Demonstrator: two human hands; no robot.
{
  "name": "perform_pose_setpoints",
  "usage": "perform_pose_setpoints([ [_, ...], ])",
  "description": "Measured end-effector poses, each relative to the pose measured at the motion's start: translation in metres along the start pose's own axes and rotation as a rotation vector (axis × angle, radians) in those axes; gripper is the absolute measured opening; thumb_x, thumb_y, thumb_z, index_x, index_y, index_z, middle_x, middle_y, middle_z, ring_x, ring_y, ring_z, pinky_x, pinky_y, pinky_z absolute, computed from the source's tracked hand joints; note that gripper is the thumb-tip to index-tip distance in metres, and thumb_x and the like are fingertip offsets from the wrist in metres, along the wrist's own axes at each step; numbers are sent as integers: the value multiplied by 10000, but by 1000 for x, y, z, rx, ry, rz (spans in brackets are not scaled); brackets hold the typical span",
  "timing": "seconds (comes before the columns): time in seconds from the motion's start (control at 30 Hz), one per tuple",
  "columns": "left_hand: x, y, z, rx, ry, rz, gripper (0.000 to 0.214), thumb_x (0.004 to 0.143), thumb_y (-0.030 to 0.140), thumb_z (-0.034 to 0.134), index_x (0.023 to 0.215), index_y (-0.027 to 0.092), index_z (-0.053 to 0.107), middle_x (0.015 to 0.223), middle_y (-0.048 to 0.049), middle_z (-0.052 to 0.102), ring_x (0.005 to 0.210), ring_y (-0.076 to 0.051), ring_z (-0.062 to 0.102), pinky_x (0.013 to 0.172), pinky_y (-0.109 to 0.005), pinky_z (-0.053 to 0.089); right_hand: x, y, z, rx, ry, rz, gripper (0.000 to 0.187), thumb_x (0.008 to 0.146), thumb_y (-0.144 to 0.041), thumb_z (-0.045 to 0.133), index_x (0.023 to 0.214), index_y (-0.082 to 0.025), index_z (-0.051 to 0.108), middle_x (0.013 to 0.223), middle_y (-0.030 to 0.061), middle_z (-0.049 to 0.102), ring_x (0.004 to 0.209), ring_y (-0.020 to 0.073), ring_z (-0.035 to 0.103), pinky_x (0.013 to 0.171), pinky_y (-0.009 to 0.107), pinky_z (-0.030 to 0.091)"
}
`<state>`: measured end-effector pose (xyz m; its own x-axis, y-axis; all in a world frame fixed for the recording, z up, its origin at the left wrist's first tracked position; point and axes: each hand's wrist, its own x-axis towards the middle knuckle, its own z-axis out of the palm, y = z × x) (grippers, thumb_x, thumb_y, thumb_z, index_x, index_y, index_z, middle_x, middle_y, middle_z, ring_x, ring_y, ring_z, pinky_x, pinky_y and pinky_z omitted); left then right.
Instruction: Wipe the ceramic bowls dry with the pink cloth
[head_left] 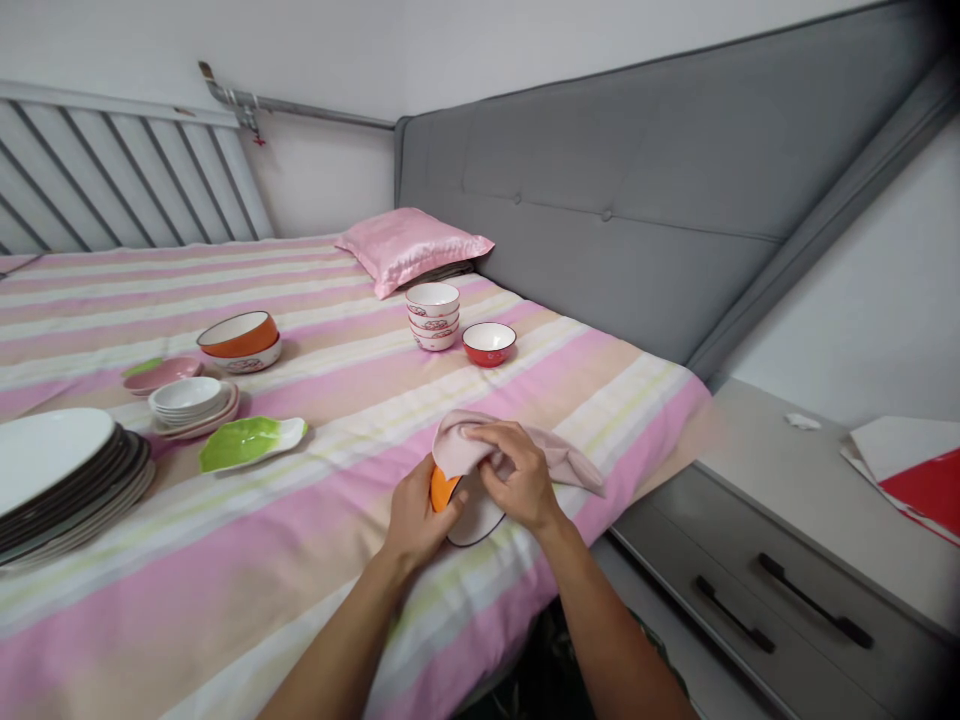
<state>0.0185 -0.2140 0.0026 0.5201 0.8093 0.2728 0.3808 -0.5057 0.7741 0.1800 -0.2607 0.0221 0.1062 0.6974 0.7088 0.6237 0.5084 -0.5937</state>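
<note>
My left hand grips an orange bowl with a white inside and dark rim, tilted on its side above the striped bedspread. My right hand presses a pale pink cloth against the bowl, fingers curled over it. The cloth drapes to the right of the hands. Most of the bowl is hidden by the hands and the cloth.
On the bed: a stack of white bowls, a red bowl, an orange bowl on another bowl, small pink and white dishes, a green leaf dish, stacked large plates, a pink pillow. A grey nightstand stands right.
</note>
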Motion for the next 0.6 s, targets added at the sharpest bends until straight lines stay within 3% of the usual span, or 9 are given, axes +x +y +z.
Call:
perform_pose_setpoints([
  [0.07,-1,2,1,-8,17,-27,663,749,549,502,1257,125,469,896,-77,640,745,-243,592,675,-330,445,0,-1,0,-26,-15,6,540,679,1,480,1130,-277,584,1103,14,657,1049,223,566,911,401,479],
  [0.13,-3,2,2,-41,32,-52,849,760,540,519,1444,158,192,930,-59,634,720,-221,598,657,-319,444,-1,0,0,-47,-11,31,566,653,9,475,1142,-262,569,1098,26,649,1036,226,565,904,395,479],
  [0.2,-3,1,3,-62,41,-58,956,780,532,521,1479,191,-34,952,-49,635,702,-207,600,653,-318,449,-2,2,1,-59,-6,66,571,647,11,465,1147,-248,554,1094,39,636,1024,225,568,890,387,484],
  [0.23,-3,1,3,-62,42,-48,961,789,528,521,1479,206,-65,996,-58,637,733,-210,609,675,-328,457,-2,3,1,-64,-8,79,568,647,11,463,1148,-243,545,1095,45,630,1024,226,567,886,384,484],
  [0.33,-2,-1,1,-49,18,45,801,806,488,535,1473,242,166,1259,-103,567,1024,-264,590,860,-385,448,-4,6,3,-81,-14,88,554,654,1,474,1153,-235,515,1100,61,614,1036,230,562,891,388,481],
  [0.43,0,-2,-1,-100,-5,129,577,830,410,537,1369,243,415,1409,-84,457,1259,-277,444,1020,-381,355,-6,9,5,-83,-28,86,566,665,-18,503,1186,-236,472,1124,66,589,1058,230,552,908,394,475],
  [0.6,1,-5,-1,-228,19,101,555,824,336,558,1355,242,430,1411,-65,461,1288,-265,415,1043,-365,337,-9,15,4,-122,-6,53,596,639,5,476,1191,-219,453,1135,84,554,1093,230,524,928,400,464],
])
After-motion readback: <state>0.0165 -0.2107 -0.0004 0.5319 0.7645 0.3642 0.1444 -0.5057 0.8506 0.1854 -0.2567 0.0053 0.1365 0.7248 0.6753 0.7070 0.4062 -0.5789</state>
